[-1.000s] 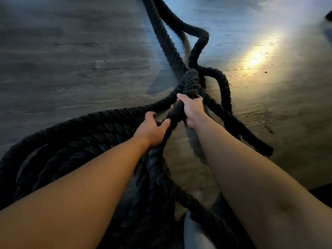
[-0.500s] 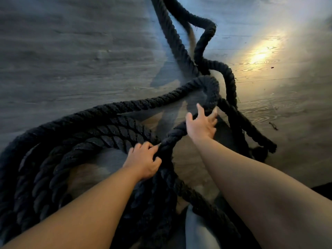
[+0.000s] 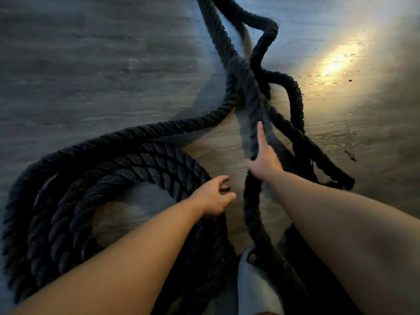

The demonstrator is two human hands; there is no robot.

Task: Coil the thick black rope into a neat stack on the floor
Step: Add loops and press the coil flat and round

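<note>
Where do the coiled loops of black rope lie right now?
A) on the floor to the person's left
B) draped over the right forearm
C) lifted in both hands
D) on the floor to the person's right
A: the coiled loops lie flat on the floor left of the left hand, while loose rope trails ahead beyond the right hand.

I see the grey wooden floor point(image 3: 91, 64) carrying the thick black rope point(image 3: 141, 160), coiled at lower left, loose strands trailing toward the top.
</note>
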